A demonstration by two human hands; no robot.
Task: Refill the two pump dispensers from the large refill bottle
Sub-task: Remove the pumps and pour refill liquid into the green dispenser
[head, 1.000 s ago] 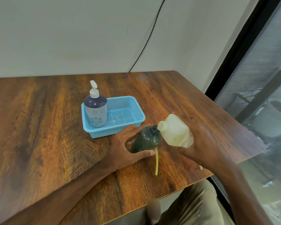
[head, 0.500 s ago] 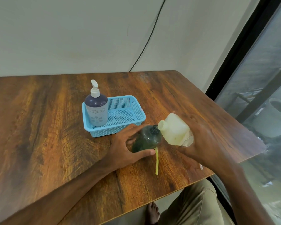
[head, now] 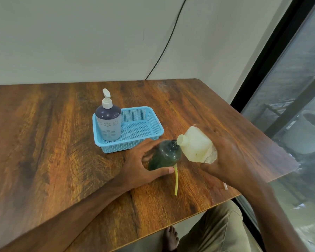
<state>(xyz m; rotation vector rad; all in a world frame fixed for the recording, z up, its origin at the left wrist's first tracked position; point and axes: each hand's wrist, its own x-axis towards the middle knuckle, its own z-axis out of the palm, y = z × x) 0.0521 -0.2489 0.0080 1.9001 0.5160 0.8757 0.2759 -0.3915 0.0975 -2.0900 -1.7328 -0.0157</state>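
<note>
My left hand (head: 140, 166) is curled round the dark green dispenser (head: 165, 155), thumb along its near side and fingers round the far side. It stands on the desk (head: 44, 142) towards the near right edge, with its pump off and its neck open. My right hand (head: 231, 160) grips the pale refill bottle (head: 195, 144) by its base and holds it above the desk, tipped down to the left. Its mouth is right at the green dispenser's open neck; I cannot tell whether anything is flowing. A yellow dip tube (head: 175, 180) lies on the desk just beside my left thumb, running towards the near edge. Just behind my left hand, nearer the middle of the desk, sits a blue mesh basket (head: 116, 149). The purple pump dispenser (head: 108, 122) stands upright in its left end with its white pump fitted.
</note>
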